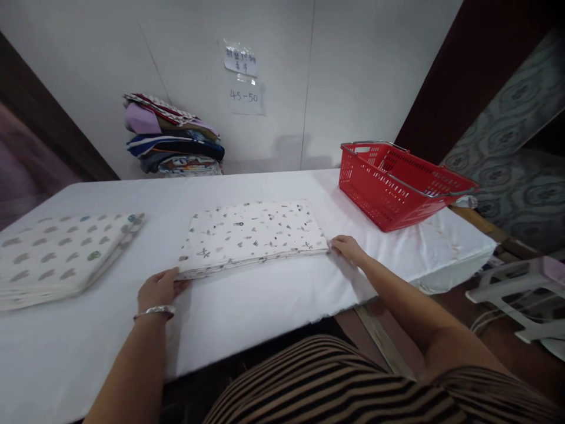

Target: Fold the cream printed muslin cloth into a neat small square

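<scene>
A folded white cloth (pixel 253 231) with small grey and brown prints lies flat in front of me, its layered edge towards me. My left hand (pixel 159 287), with a silver bangle at the wrist, grips its near left corner, thumb on top and fingers at the underside. At the near right corner, my right hand (pixel 348 248) pinches the cloth's edge between thumb and fingers. To the left lies another folded white cloth (pixel 66 250) with grey cloud-like shapes, apart from my left hand.
A red plastic basket (pixel 388 197) with metal handles stands on the right of the white-covered table (pixel 247 330). Against the wall is a pile of folded fabrics (pixel 176 141). Handwritten paper signs (pixel 246 96) hang above. A white plastic stool (pixel 525 294) stands at the lower right.
</scene>
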`<move>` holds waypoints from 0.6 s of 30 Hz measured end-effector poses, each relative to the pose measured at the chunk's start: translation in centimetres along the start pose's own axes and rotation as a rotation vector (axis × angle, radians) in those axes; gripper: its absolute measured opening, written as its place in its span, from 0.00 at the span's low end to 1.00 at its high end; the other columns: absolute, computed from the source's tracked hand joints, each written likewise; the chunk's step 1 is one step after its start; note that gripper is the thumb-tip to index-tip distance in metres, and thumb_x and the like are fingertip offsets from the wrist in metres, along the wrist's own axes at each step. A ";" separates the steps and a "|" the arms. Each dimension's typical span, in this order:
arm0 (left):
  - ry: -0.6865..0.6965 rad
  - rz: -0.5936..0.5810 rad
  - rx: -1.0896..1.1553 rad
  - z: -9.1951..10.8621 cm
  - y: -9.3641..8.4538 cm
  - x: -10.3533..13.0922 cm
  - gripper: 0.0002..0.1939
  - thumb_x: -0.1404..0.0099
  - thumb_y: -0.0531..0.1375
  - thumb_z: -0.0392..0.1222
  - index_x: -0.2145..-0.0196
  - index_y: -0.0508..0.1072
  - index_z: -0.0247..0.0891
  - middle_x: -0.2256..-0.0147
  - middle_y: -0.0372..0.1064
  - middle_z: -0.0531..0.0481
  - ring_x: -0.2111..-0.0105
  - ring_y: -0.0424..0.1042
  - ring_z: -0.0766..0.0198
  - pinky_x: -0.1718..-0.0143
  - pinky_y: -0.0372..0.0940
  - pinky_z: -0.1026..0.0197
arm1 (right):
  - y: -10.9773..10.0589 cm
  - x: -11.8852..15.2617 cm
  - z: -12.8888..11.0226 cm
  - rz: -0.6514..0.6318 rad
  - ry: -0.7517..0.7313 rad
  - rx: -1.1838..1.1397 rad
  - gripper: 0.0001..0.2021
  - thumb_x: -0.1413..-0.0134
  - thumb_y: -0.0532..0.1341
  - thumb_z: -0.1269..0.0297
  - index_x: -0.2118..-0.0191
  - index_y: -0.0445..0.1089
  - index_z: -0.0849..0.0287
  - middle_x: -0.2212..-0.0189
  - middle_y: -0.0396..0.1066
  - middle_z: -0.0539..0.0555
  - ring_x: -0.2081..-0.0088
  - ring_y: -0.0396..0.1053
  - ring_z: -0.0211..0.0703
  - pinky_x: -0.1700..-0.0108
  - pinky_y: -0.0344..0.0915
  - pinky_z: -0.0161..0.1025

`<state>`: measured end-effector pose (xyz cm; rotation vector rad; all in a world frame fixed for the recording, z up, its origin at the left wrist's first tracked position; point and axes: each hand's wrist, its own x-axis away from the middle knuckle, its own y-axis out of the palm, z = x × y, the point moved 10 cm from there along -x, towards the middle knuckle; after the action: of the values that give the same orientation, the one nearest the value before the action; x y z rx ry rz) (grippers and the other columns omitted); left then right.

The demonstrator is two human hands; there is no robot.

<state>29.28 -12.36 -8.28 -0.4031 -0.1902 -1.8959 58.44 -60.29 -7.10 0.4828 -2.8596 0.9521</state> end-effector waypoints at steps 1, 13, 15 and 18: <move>0.005 0.002 -0.007 0.0 0.0 0.0 0.05 0.45 0.61 0.33 0.71 0.66 0.32 0.81 0.69 0.51 0.79 0.71 0.66 0.78 0.70 0.66 | 0.4 0.0 0.1 -0.047 0.045 -0.024 0.11 0.48 0.56 0.59 0.71 0.68 0.62 0.83 0.65 0.47 0.82 0.59 0.32 0.80 0.53 0.30; 0.007 0.000 0.021 -0.1 -0.1 -0.3 0.05 0.47 0.61 0.32 0.72 0.67 0.31 0.81 0.69 0.51 0.80 0.71 0.66 0.80 0.69 0.67 | 1.5 -0.9 -2.5 -0.173 0.133 -0.007 0.13 0.53 0.62 0.63 0.82 0.59 0.60 0.90 0.57 0.44 0.85 0.52 0.28 0.83 0.45 0.29; 0.016 -0.008 0.018 0.0 -0.1 -0.2 0.05 0.47 0.61 0.32 0.72 0.67 0.31 0.81 0.69 0.51 0.81 0.70 0.66 0.80 0.69 0.68 | 1.3 -0.9 -2.2 -0.163 0.170 -0.001 0.14 0.53 0.61 0.64 0.82 0.59 0.60 0.90 0.56 0.44 0.86 0.51 0.28 0.84 0.43 0.29; 0.031 -0.012 0.012 0.1 0.0 -0.1 0.05 0.46 0.61 0.32 0.71 0.67 0.31 0.81 0.68 0.52 0.81 0.70 0.67 0.80 0.69 0.69 | 1.6 -0.4 -1.4 -0.185 0.225 0.097 0.15 0.55 0.62 0.64 0.85 0.59 0.61 0.92 0.56 0.45 0.87 0.50 0.29 0.85 0.43 0.30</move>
<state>29.33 -12.25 -8.20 -0.3656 -0.1835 -1.9104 58.29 -58.18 -6.96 0.5954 -2.5292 1.0421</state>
